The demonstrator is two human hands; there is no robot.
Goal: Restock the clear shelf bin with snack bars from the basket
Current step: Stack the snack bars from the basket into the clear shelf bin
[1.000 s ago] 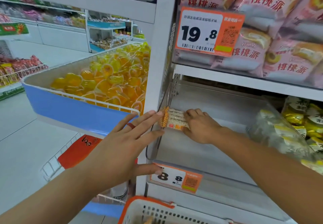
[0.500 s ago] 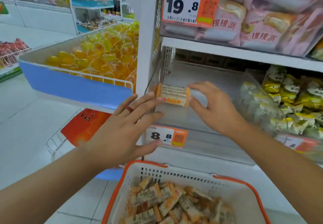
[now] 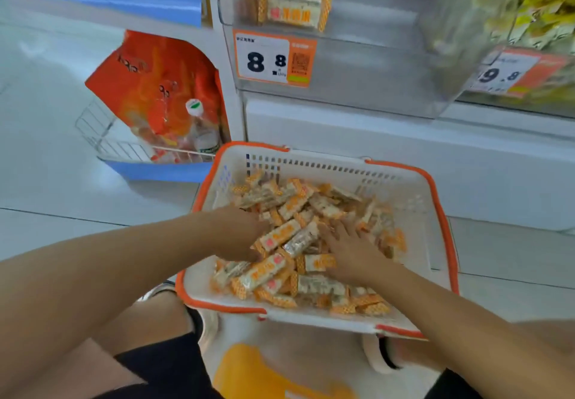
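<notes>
The white shelving unit [image 3: 404, 162] fills the upper right, and the clear shelf bin [image 3: 357, 65] sits on it with an orange price tag [image 3: 275, 59] reading 8.8 on its front wall. One snack bar in the bin [image 3: 294, 5] lies near the front left corner. Below, the white basket [image 3: 417, 199] with an orange rim stands on the floor against the shelf base, heaped with snack bars [image 3: 280, 202] in orange and white wrappers. To the left a wire rack [image 3: 102, 137] holds an orange bag [image 3: 155, 81] and a small bottle [image 3: 202, 131]. The left hand [image 3: 239, 233] is pushed into the pile at the basket's left side; its fingers are buried among the bars, so I cannot tell whether they grip anything. The right hand [image 3: 351, 249] lies palm down on the heap, fingers spread and resting on the wrappers, seemingly holding none
</notes>
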